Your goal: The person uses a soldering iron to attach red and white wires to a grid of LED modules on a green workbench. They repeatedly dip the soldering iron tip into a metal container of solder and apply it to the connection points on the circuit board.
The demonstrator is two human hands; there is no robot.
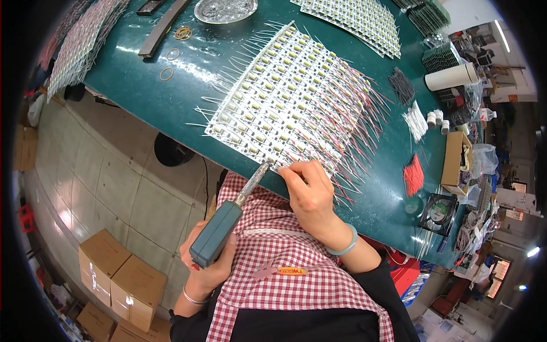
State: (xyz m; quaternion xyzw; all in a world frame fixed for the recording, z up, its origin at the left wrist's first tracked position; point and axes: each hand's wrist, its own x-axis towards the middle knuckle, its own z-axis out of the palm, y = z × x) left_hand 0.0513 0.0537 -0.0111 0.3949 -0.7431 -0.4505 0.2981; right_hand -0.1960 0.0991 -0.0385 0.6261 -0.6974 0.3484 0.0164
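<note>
My left hand (208, 256) is wrapped round the dark green body of a soldering gun (216, 232). Its metal tip reaches the near edge of a white circuit board panel (273, 91), which carries rows of small yellowish parts. My right hand (310, 191) is closed in a pinch right beside the tip, on what seems to be a thin wire, mostly covered by the fingers. Many white wires stick out along the panel's left side, and red and white wires (356, 137) fan out on its right.
Behind the panel stand more boards (359, 23) and a round metal dish (225, 9). Bundles of black wires (402, 86), white wires (416, 121) and red wires (413, 175) lie to the right, near a small fan (439, 214). Rubber bands (166, 74) and a dark bar (162, 31) lie left.
</note>
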